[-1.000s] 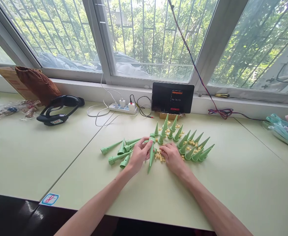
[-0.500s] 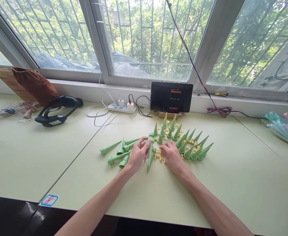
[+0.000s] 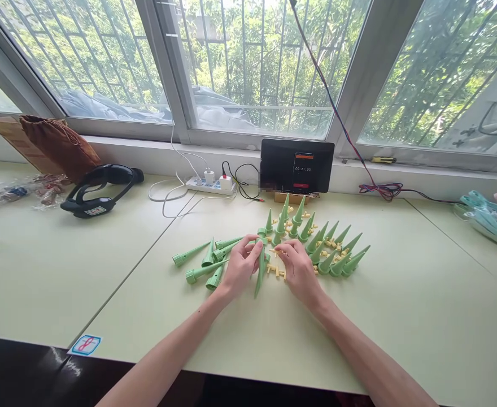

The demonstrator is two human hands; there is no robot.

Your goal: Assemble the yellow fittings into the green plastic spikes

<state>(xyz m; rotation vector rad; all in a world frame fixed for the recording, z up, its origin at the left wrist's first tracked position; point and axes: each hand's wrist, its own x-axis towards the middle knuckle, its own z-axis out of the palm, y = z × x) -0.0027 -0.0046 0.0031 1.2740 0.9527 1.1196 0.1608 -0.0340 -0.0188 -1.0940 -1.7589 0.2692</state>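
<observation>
My left hand (image 3: pixel 243 264) is closed round a green plastic watering spike (image 3: pixel 261 271), its pointed end slanting down toward me. Between the thumb and fingertips of my right hand (image 3: pixel 298 267) is a small yellow valve piece (image 3: pixel 273 250), held just right of the spike and apart from it. Loose yellow valve pieces (image 3: pixel 277 271) lie on the table under and between the hands. Several green spikes (image 3: pixel 201 272) lie in a pile left of my left hand. Beyond and right of my right hand, more green spikes (image 3: pixel 335 263) stand point up with yellow pieces at their bases.
A dark tablet (image 3: pixel 274 164) showing a timer stands at the back, near a power strip (image 3: pixel 212 184) with cables. Black headgear (image 3: pixel 98 192) and a brown pouch (image 3: pixel 60 144) are at the left. Plastic-wrapped items (image 3: pixel 489 217) lie far right, beside bundled wires (image 3: pixel 382 190).
My right hand has lifted slightly from the loose yellow pieces, with one pinched in its fingertips. My left hand keeps hold of the spike in about the same place.
</observation>
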